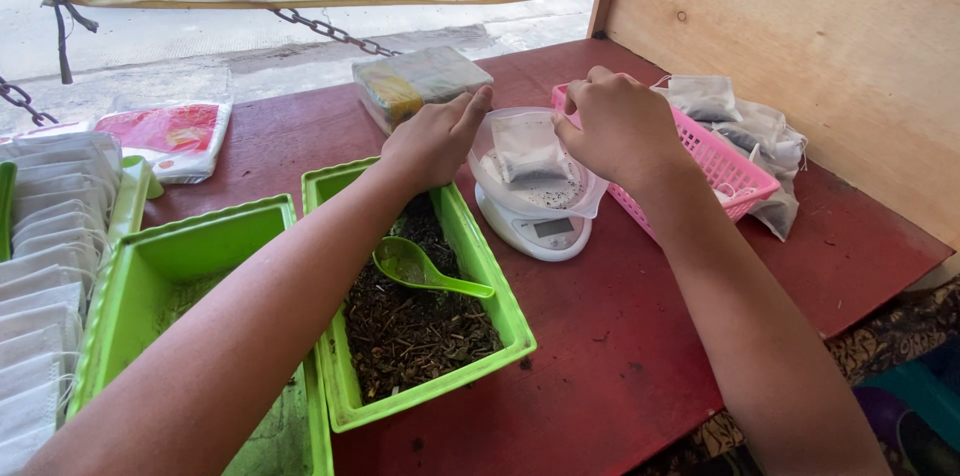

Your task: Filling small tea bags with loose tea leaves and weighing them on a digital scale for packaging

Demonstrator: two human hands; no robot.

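A small white filter pouch, dark with dried leaf at its lower end, lies in the clear bowl of a white kitchen scale on the red table, its long axis running away from the person. The left hand rests open-fingered at the bowl's rim while the right hand pinches the bowl's far edge. A green tray of loose leaf with a green scoop sits just left, a pink basket of filled pouches just right.

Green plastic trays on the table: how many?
3. One green plastic tray of dark dried leaves sits centre under the left hand; an emptier green tray lies left of it; a third green tray's rim holds white sachets at far left. More may be off-frame.
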